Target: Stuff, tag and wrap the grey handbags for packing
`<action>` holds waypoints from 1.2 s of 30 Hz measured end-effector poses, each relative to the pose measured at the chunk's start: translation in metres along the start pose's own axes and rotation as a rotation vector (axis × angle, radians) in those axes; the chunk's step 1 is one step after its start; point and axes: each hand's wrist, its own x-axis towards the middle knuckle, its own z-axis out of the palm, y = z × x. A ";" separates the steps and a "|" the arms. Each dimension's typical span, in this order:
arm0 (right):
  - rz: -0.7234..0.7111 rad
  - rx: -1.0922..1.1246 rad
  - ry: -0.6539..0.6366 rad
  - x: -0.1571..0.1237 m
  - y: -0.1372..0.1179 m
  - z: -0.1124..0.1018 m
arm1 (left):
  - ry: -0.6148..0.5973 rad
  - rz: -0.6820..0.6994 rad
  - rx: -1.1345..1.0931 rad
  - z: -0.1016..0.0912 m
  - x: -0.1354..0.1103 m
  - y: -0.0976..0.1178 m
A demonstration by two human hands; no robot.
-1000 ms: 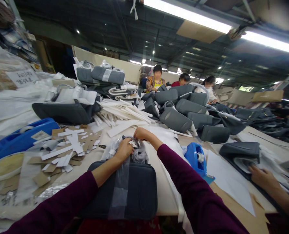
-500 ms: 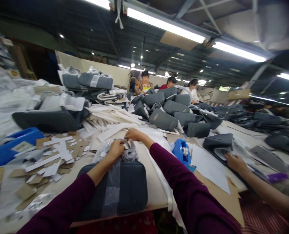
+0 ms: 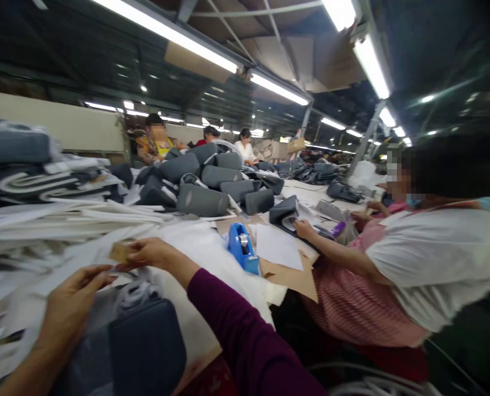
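Close in front of me stands a dark blue-grey bag (image 3: 148, 346), with a clear plastic band round its body and its pale wrapped handles (image 3: 135, 294) bunched on top. My right hand (image 3: 156, 256) is above the bag, fingers closed on a small piece of brown cardboard (image 3: 120, 252). Just left of it, my left hand (image 3: 69, 300) has thumb and fingers pinched together near the cardboard. What it pinches, if anything, is too blurred to name. The fingertips of both hands nearly meet above the handles.
A blue tape dispenser (image 3: 241, 247) stands right of my hands beside white paper sheets (image 3: 276, 246). White strips (image 3: 75, 220) lie to the left. Grey bags (image 3: 203, 199) are heaped behind. A co-worker (image 3: 426, 247) handles a dark bag (image 3: 283, 212) on the right; several people sit farther back.
My view has swung to the right. Both hands have come off the bag's handles, and a piece of brown cardboard now shows in my right hand.
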 end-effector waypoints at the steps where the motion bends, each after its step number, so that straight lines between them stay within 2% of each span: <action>1: -0.033 -0.021 0.021 -0.006 0.001 0.003 | -0.025 -0.085 -0.162 0.001 -0.007 0.009; 2: -0.051 -0.020 0.025 -0.011 0.003 0.006 | 0.084 -0.116 -0.306 0.003 -0.012 0.016; 4: -0.102 -0.078 0.025 -0.016 0.008 0.009 | 0.108 -0.084 -0.443 0.006 -0.018 0.022; 7: -0.211 -0.278 0.095 -0.014 0.014 0.010 | 0.122 -0.078 -0.543 0.005 -0.020 0.020; 10: -0.390 -0.480 0.149 -0.011 0.018 0.010 | 0.106 -0.117 -0.614 0.000 -0.026 0.017; 13: -0.518 -0.624 0.128 -0.010 0.021 0.007 | 0.088 -0.170 -0.692 -0.004 -0.034 0.019; 17: -0.459 -0.827 0.117 -0.008 0.021 0.003 | 0.085 -0.207 -0.755 -0.008 -0.040 0.025; 22: -0.410 -1.193 0.136 -0.017 0.010 0.007 | 0.120 -0.218 -0.714 -0.008 -0.043 0.031; 27: -0.459 -1.415 0.106 -0.031 -0.003 0.020 | 0.113 -0.159 -0.639 -0.002 -0.042 0.029; 30: -0.485 -1.477 0.106 -0.034 -0.003 0.024 | 0.052 -0.027 -0.370 0.003 -0.040 0.030; 32: -0.505 -1.414 0.114 -0.034 0.002 0.022 | 0.025 0.165 0.035 0.002 -0.039 0.033; 34: -0.524 -1.276 0.135 -0.033 0.009 0.018 | 0.100 0.348 0.515 -0.003 -0.038 0.037; 36: -0.526 -1.129 0.150 -0.032 0.017 0.013 | 0.130 0.398 0.874 -0.012 -0.034 0.040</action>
